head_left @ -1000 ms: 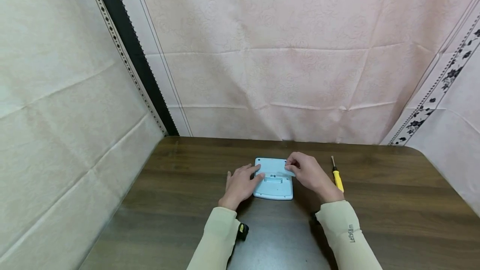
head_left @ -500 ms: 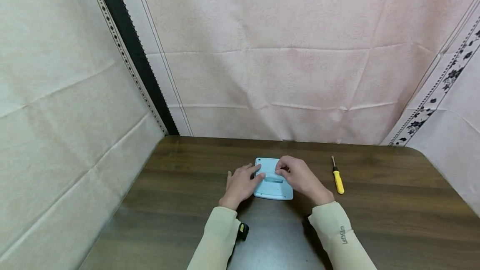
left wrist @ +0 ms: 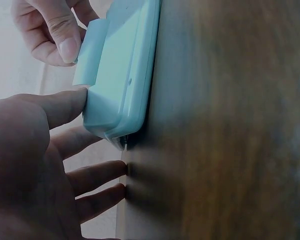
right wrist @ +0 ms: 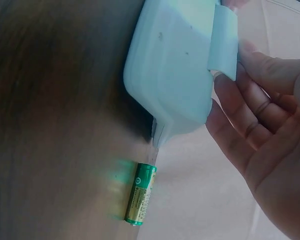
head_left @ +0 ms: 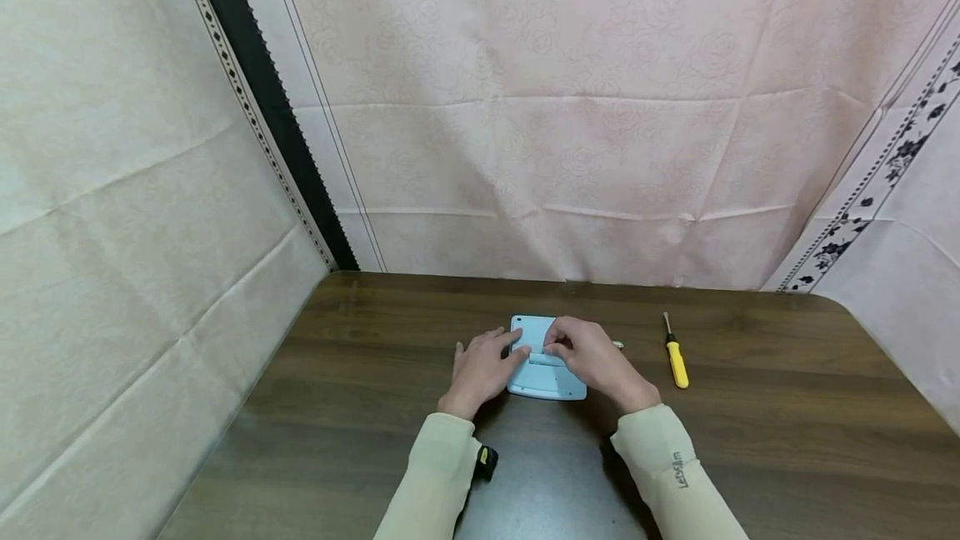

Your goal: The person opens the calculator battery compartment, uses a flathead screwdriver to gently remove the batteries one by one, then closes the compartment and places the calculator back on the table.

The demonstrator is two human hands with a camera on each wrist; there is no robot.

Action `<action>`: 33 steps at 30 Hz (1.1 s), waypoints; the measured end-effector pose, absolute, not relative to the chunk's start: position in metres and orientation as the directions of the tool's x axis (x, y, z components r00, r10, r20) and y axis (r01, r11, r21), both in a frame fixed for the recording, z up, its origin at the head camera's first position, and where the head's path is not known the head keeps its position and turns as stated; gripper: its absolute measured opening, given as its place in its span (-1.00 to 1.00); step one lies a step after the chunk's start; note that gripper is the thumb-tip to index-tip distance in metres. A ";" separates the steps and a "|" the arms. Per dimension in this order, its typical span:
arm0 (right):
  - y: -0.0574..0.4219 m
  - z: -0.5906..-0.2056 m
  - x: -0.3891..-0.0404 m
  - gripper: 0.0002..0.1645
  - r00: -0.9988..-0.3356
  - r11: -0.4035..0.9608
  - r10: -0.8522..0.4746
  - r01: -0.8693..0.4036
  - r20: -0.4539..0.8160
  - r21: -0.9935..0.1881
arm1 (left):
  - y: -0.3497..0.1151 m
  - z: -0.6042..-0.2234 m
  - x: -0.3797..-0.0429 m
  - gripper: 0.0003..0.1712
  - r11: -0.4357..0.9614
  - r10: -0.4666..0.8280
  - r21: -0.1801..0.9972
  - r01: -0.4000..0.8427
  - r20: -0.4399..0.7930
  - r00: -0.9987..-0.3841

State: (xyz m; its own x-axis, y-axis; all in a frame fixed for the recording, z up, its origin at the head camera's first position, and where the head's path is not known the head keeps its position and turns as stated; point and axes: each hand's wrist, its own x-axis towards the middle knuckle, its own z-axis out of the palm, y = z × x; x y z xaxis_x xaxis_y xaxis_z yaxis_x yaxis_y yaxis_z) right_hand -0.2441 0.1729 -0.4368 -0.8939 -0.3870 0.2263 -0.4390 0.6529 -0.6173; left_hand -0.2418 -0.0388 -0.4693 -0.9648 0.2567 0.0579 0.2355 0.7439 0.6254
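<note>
A light-blue calculator (head_left: 547,385) lies back side up on the table, its screw holes showing. My left hand (head_left: 482,372) rests at its left edge, thumb and forefinger touching it, the other fingers spread on the tabletop. With thumb and fingers, my right hand (head_left: 595,358) pinches a small light-blue battery cover (right wrist: 224,42) over the middle of the calculator's back. The cover stands up from the surface at a slant in both wrist views. Whether its edge sits in the slot, I cannot tell. Beneath the right hand, the battery compartment is mostly hidden.
A green battery (right wrist: 140,195) lies on the table just right of the calculator, mostly hidden by the right hand in the head view. Farther right lies a screwdriver (head_left: 677,363) with a yellow handle. Patterned cloth (head_left: 562,148) hangs behind the brown wooden table (head_left: 375,340).
The right hand has moved left with the battery cover, from the calculator's right edge to its middle. The battery's end has come into view beside the hand. The left hand stays put.
</note>
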 end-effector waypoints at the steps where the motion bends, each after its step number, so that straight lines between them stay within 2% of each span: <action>1: 0.173 -0.437 -0.244 -0.83 -0.895 0.655 -0.385 -0.436 0.223 -0.617 | -0.039 -0.469 -0.241 -0.40 0.744 0.257 0.625 0.235 0.057 -0.965; 12: 0.172 -0.439 -0.246 -0.88 -0.910 0.686 -0.363 -0.408 0.201 -0.603 | -0.039 -0.468 -0.241 -0.41 0.741 0.260 0.628 0.237 0.057 -0.964; 26: 0.166 -0.443 -0.246 -0.94 -0.906 0.747 -0.347 -0.422 0.241 -0.514 | -0.038 -0.467 -0.243 -0.43 0.735 0.250 0.642 0.221 0.047 -0.967; 33: 0.167 -0.447 -0.248 -0.94 -0.922 0.771 -0.311 -0.387 0.231 -0.506 | -0.038 -0.466 -0.241 -0.38 0.737 0.257 0.636 0.228 0.048 -0.965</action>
